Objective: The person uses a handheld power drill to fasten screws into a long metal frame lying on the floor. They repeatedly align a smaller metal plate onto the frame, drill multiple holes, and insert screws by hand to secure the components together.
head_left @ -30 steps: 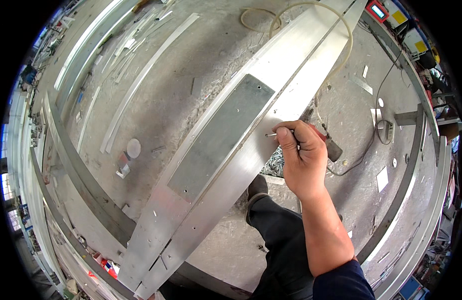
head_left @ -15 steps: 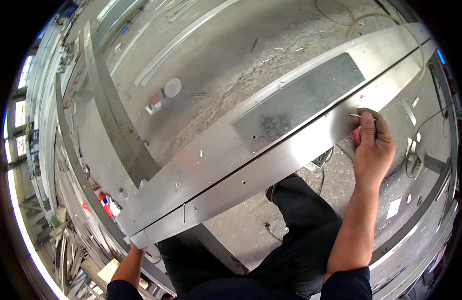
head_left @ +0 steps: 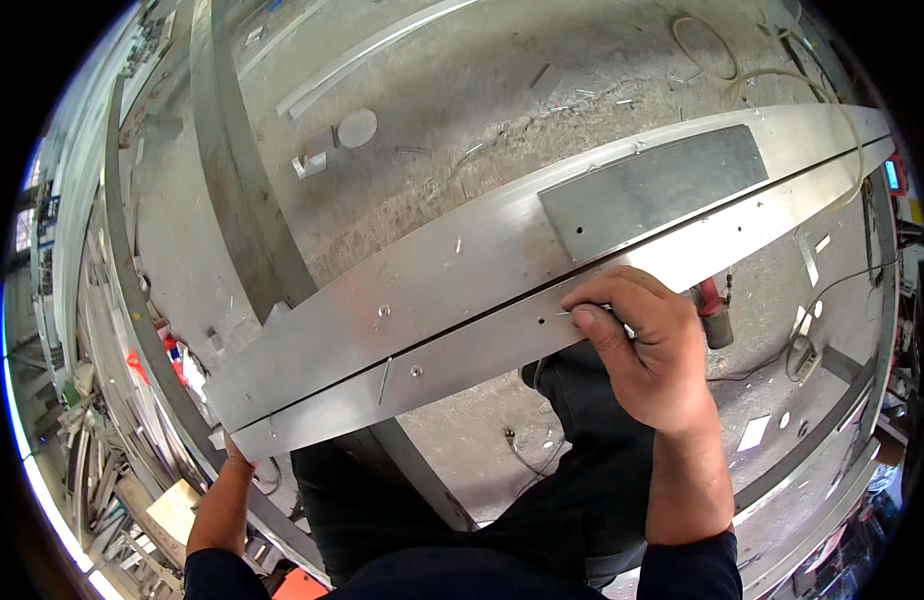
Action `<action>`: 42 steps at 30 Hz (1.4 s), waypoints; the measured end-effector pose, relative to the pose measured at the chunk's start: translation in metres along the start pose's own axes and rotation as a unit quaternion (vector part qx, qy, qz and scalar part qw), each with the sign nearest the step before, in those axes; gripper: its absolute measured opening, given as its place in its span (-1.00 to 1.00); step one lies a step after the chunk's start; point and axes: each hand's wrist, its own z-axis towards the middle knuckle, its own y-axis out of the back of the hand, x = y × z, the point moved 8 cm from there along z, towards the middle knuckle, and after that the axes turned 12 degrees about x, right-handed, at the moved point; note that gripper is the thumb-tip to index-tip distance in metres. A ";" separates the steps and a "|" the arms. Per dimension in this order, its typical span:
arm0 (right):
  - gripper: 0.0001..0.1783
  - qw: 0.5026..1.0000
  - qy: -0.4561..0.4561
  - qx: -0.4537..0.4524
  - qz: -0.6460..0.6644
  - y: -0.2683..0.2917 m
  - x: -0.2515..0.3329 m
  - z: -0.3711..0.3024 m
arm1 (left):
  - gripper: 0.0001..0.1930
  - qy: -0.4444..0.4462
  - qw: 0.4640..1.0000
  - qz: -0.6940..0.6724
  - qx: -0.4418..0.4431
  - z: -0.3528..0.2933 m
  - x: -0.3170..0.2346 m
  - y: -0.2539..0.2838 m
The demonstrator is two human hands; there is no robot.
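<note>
A long shiny sheet-metal panel (head_left: 322, 345), split lengthwise by a dark narrow gap, lies across in front of me. My left hand (head_left: 238, 456) grips its near left end, its fingers mostly hidden under the edge. My right hand (head_left: 637, 340) is over the near strip, thumb and forefinger pinched on a thin metal rivet (head_left: 566, 314), only its tip showing. Just left of the fingertips is a dark drilled hole (head_left: 541, 321). Another thin rivet (head_left: 384, 382) stands up from the strip farther left. A duller grey plate (head_left: 662, 190) lies on the far strip.
Under the panel, a grey steel beam (head_left: 244, 190) runs away at left. A red-and-black power tool (head_left: 715, 312) shows beyond my right hand. A pale hose (head_left: 850, 110) loops over the right end. Metal offcuts (head_left: 102, 460) pile up at left; a white disc (head_left: 358, 128) lies on the floor.
My right hand has moved left and nearer along the panel with the rivet, close to the drilled hole. My left hand stays at the panel's end. The view has shifted.
</note>
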 end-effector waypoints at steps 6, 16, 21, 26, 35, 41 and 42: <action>-0.91 0.994 -0.016 0.018 -0.103 -0.023 0.006 0.004 | -0.48 -0.007 0.999 0.032 0.018 0.015 -0.001 0.007; -0.82 0.951 0.060 0.061 -0.296 -0.043 0.036 0.002 | -0.48 0.018 0.994 0.042 0.099 0.034 0.007 0.038; -0.77 0.937 0.121 0.068 -0.321 -0.050 0.041 -0.002 | -0.58 -0.165 0.748 0.635 0.101 0.019 -0.027 0.021; -0.75 0.943 0.126 0.057 -0.302 -0.047 0.042 -0.003 | -0.49 -0.098 0.839 0.524 0.111 0.018 -0.030 0.035; -0.84 0.940 -0.075 -0.331 0.007 0.069 -0.026 -0.047 | -0.45 -0.009 0.995 0.060 0.084 0.014 -0.007 0.020; -0.89 0.982 -0.111 -0.149 0.030 0.040 -0.015 -0.035 | -0.51 -0.020 0.998 0.049 0.039 0.016 -0.002 -0.010; -0.91 0.996 -0.044 -0.065 -0.030 0.023 0.006 -0.022 | -0.51 -0.036 0.996 0.066 0.040 0.012 -0.007 0.008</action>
